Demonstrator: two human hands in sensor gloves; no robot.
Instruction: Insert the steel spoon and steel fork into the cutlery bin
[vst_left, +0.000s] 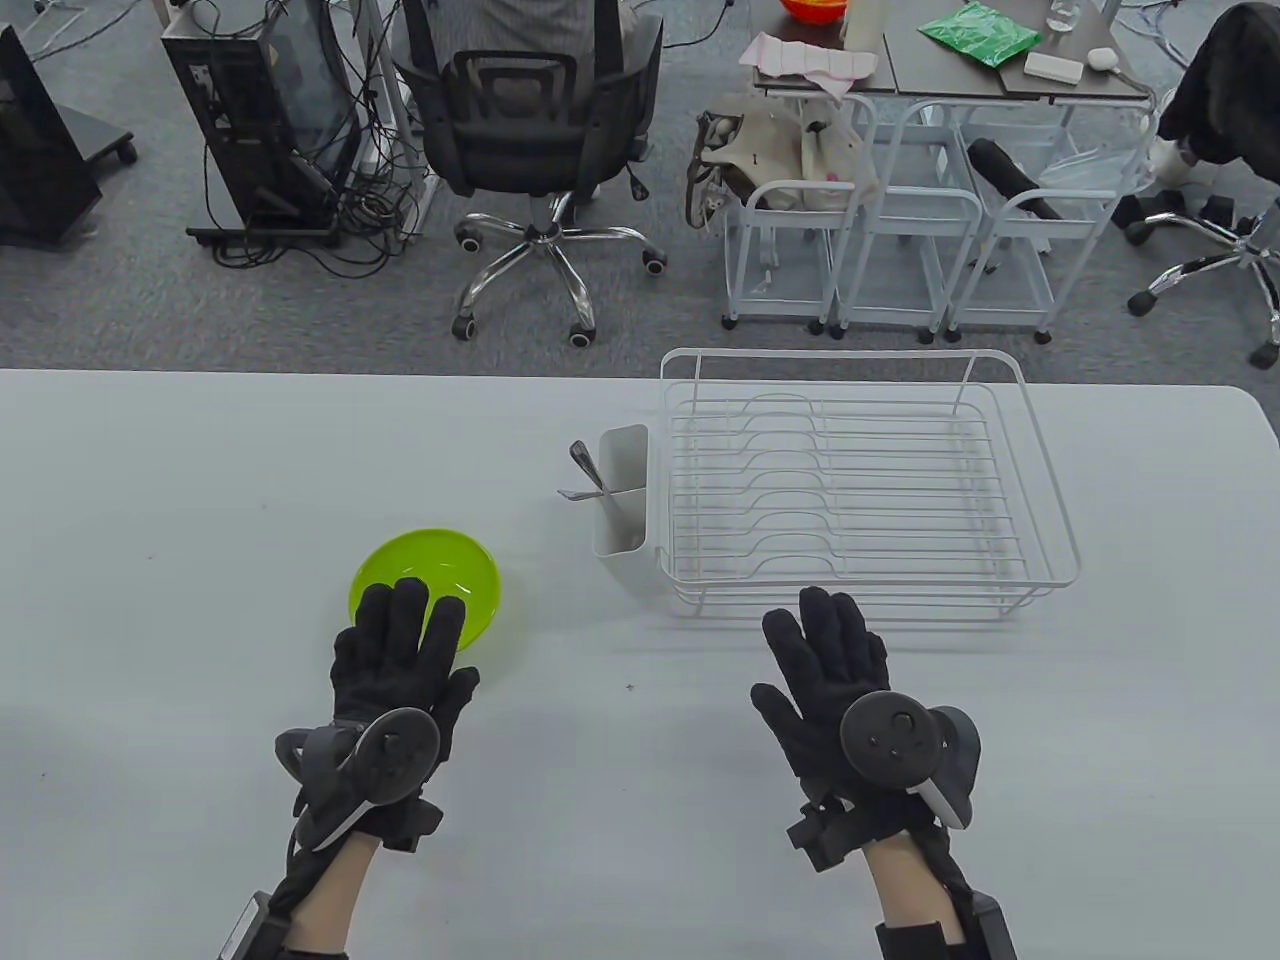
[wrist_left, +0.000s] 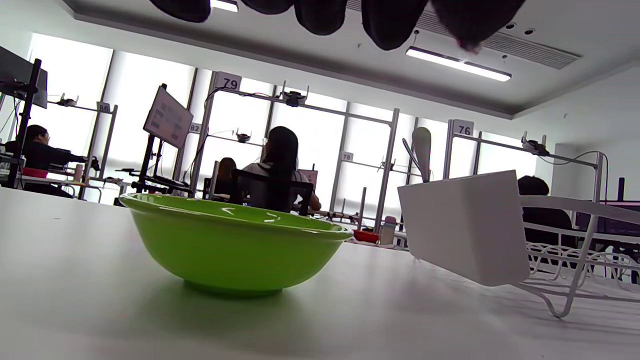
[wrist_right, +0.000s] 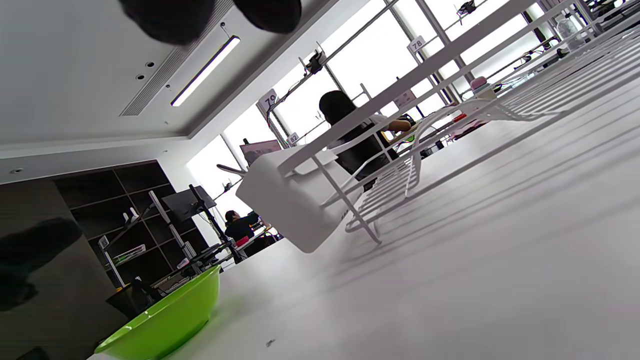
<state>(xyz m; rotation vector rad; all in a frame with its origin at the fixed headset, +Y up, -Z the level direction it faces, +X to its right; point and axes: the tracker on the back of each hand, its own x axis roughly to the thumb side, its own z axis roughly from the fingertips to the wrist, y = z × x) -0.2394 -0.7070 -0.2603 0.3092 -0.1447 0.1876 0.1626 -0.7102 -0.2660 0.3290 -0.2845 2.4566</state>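
Right wrist view, strongly tilted. White cutlery bin (wrist_right: 287, 200) hangs on the end of the wire dish rack (wrist_right: 450, 107), clear of the table (wrist_right: 450, 260). Green bowl (wrist_right: 165, 320) lower left of bin. Gloved fingertips (wrist_right: 170, 20) above.

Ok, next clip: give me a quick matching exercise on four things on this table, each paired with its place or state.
Things:
1. green bowl
2. cutlery bin
3. steel spoon and fork
4. right hand

Places or states:
A. hangs on the left end of the wire dish rack
B. flat and empty, in front of the rack
C. partly under the left hand's fingertips
D. handles sticking up out of the bin

Pairs: 1-C, 2-A, 3-D, 4-B
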